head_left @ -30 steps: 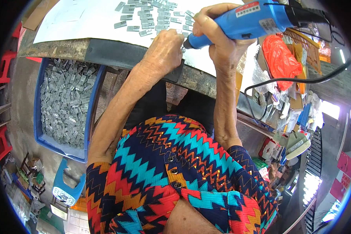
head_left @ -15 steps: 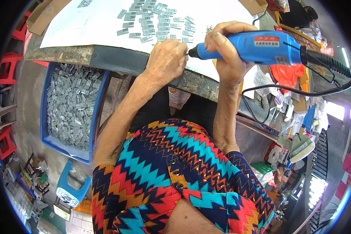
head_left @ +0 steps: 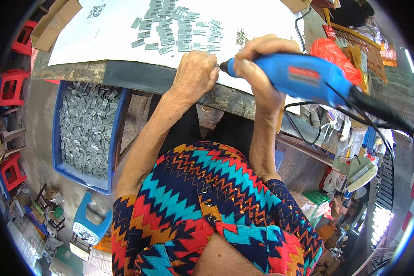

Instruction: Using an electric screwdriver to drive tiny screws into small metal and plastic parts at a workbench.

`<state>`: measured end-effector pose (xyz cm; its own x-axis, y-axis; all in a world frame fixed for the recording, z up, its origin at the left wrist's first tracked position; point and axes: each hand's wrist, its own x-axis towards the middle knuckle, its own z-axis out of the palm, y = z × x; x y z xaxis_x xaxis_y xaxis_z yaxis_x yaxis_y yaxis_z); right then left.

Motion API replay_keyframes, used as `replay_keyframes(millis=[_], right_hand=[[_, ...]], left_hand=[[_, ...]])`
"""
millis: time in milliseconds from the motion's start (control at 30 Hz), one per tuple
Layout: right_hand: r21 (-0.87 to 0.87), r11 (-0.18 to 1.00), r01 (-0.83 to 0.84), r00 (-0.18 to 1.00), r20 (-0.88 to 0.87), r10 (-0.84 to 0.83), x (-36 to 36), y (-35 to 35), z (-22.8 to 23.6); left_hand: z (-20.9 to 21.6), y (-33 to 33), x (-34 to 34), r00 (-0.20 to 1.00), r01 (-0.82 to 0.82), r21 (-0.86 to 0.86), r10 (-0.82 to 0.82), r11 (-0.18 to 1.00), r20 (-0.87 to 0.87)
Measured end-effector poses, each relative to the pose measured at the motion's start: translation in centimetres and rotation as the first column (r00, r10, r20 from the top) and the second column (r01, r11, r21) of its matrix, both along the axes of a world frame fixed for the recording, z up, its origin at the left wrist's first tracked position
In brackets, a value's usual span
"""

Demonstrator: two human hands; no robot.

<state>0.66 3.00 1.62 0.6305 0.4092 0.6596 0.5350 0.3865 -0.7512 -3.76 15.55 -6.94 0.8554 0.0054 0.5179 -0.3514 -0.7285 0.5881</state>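
The right hand (head_left: 257,69) wraps its fingers tight around a blue electric screwdriver (head_left: 303,78), tip pointing left at the table edge. Touching the tip, the left hand (head_left: 195,76) is curled closed; what it pinches is hidden. Beyond lie small grey metal pieces (head_left: 175,30) on white sheet (head_left: 110,32); a blue crate (head_left: 112,138) sits below left.

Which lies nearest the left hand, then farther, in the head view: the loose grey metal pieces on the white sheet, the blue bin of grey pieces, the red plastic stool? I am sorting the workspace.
1. Loose grey metal pieces, on the white sheet just beyond the left hand.
2. Blue bin of grey pieces, below the bench, left.
3. Red plastic stool, far left.
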Motion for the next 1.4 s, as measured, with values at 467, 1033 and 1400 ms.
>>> replay_keyframes(millis=[467, 1033, 1400], right_hand=[[0.304, 0.951, -0.053, 0.988, -0.123, 0.094, -0.2, -3.3, 2.3], [0.272, 0.908, 0.317, 0.939, -0.226, -0.260, 1.2, -3.8, 1.2], [0.278, 0.836, 0.473, 0.879, -0.204, -0.430, 3.6, -2.7, 0.5]], left_hand=[[0.6, 0.2, -0.4, 0.985, -0.008, -0.098, -0.009, 0.995, -0.174], [3.6, 1.6, -5.3, 0.994, -0.106, -0.290, 0.102, 0.951, -0.028], [1.9, 7.0, -13.0, 0.835, -0.549, -0.512, 0.448, 0.660, -0.319]])
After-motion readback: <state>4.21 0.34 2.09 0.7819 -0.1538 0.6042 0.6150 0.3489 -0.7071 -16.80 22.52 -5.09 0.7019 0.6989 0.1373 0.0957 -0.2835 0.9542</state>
